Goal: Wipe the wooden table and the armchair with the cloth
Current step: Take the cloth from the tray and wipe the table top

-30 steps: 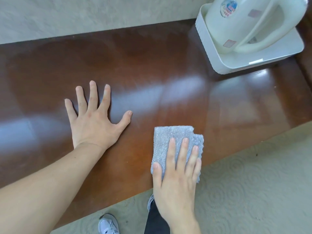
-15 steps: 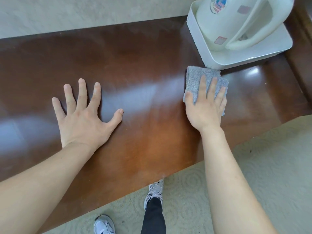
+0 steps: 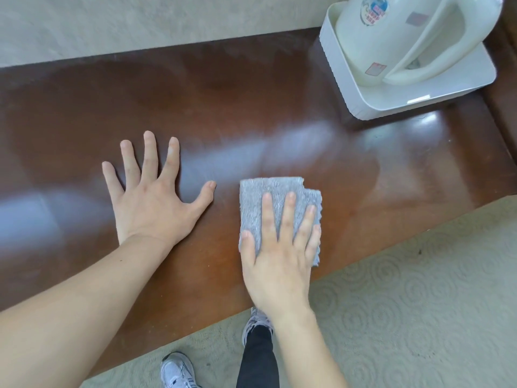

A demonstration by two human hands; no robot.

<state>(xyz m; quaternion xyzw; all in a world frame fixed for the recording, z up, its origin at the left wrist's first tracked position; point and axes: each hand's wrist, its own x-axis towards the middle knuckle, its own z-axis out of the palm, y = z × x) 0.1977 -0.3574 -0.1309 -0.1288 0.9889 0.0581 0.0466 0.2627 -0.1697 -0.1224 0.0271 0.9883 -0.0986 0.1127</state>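
Right hand [image 3: 275, 264] presses flat, fingers [image 3: 288, 214] extended, on the folded grey cloth [image 3: 275, 197] near the table [image 3: 251, 107] edge. Left hand [image 3: 151, 197], at nine o'clock, lies splayed and empty. A long stroke toward one o'clock could knock the kettle [image 3: 400, 40] in its tray [image 3: 335, 79].

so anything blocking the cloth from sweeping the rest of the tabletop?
Two things. The left hand lies flat on the wooden table just left of the cloth, and the white tray holding a kettle occupies the far right corner. The right hand presses the cloth flat.
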